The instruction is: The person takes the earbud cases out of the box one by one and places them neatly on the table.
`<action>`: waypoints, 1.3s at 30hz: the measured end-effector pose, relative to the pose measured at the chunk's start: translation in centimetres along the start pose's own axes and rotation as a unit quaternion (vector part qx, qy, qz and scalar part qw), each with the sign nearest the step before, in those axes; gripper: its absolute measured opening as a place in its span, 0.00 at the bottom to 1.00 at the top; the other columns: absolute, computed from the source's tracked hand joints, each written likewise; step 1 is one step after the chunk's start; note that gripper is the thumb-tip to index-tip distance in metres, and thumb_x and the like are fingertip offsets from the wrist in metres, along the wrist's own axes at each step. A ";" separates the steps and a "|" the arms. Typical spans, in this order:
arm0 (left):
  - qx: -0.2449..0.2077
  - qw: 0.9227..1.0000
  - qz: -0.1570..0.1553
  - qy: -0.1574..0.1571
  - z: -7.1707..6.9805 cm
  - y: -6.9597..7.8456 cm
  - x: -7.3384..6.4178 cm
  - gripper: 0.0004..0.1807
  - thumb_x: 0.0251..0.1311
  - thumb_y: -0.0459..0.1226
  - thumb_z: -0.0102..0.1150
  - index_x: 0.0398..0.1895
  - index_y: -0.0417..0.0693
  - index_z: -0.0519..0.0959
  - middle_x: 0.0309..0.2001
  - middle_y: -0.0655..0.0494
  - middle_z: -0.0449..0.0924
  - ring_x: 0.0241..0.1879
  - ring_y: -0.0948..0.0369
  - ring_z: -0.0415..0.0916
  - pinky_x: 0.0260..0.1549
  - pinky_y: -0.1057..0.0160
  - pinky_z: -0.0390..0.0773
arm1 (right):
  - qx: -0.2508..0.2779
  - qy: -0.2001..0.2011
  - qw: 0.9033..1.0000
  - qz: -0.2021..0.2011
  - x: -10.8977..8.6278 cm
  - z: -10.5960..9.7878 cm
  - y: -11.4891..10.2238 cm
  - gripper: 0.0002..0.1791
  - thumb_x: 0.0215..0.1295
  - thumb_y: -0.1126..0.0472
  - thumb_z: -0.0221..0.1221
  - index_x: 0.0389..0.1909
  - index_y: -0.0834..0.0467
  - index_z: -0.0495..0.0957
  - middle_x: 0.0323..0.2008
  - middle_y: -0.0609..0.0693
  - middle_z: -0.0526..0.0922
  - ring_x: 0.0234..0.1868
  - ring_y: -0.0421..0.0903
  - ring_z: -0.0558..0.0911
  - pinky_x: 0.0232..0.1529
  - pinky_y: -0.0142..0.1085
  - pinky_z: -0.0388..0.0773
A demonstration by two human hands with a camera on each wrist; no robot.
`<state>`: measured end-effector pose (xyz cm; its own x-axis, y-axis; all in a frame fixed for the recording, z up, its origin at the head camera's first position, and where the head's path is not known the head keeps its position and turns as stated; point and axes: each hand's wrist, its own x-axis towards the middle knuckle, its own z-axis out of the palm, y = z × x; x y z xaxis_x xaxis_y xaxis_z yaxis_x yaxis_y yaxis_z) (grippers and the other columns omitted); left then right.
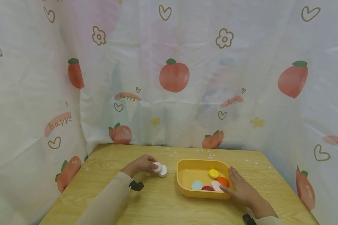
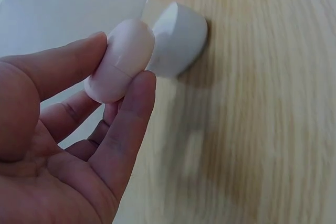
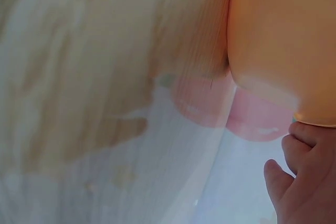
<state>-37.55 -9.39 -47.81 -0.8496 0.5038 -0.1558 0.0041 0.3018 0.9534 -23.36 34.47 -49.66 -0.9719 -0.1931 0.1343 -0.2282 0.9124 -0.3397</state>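
My left hand [image 1: 142, 165] pinches a pale pink rounded disc [image 2: 121, 61] between thumb and fingertips. Close beside it a white rounded piece with a flat face [image 2: 181, 40] stands on the table; in the head view the disc overlaps this white piece [image 1: 162, 171]. On the right, my right hand [image 1: 243, 190] rests against the right end of a yellow tray [image 1: 183, 187], fingers fairly straight along the rim and thumb reaching over the near corner. Inside lie a yellow disc [image 1: 213, 174], an orange one [image 1: 223, 181], a pale pink one [image 1: 216, 186], a dark red one [image 1: 207, 188] and a light blue one [image 1: 197, 185].
The wooden table [image 1: 157, 209] ends at a white printed curtain [image 1: 174, 125] that hangs behind and along both sides. Small white flecks [image 1: 209, 155] dot the tabletop behind the tray. A dark strap piece [image 1: 136, 186] sits at my left wrist.
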 end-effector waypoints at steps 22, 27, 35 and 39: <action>0.032 0.999 0.003 0.018 -1.8 -2.5 -1.1 0.16 0.59 0.30 0.65 0.48 0.30 0.76 0.42 0.44 0.79 0.38 0.57 0.79 0.38 0.59 0.82 | 0.006 -0.005 1.000 0.004 -0.1 -0.2 -0.3 0.55 0.66 0.32 0.51 0.71 0.76 0.47 0.72 0.73 0.45 0.70 0.71 0.50 0.65 0.65 0.51; 0.043 0.999 -0.011 0.031 -1.3 -2.6 -1.3 0.16 0.57 0.27 0.66 0.48 0.30 0.76 0.41 0.46 0.78 0.35 0.58 0.78 0.36 0.59 0.82 | 0.000 -0.006 1.000 0.003 -0.2 0.0 0.0 0.55 0.67 0.33 0.50 0.70 0.77 0.47 0.72 0.73 0.46 0.70 0.71 0.51 0.65 0.65 0.52; 0.049 0.998 -0.008 0.040 -1.1 -2.8 -1.0 0.16 0.55 0.26 0.67 0.47 0.28 0.77 0.40 0.46 0.79 0.36 0.58 0.78 0.34 0.60 0.82 | -0.004 -0.001 1.000 0.001 -0.2 0.0 0.0 0.54 0.67 0.33 0.50 0.70 0.78 0.48 0.72 0.73 0.46 0.70 0.71 0.51 0.64 0.65 0.53; 0.070 0.996 -0.006 0.053 -1.1 -2.6 -0.9 0.16 0.55 0.26 0.66 0.47 0.28 0.78 0.40 0.47 0.79 0.37 0.58 0.78 0.35 0.61 0.82 | -0.005 0.001 1.000 0.001 -0.1 0.0 0.0 0.54 0.67 0.33 0.50 0.70 0.77 0.48 0.72 0.73 0.47 0.70 0.71 0.52 0.65 0.65 0.53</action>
<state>-37.40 -11.48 -49.85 -0.9013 0.4127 -0.1315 0.0604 0.4203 0.9054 -23.22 34.47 -49.70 -0.9722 -0.1910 0.1357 -0.2261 0.9165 -0.3300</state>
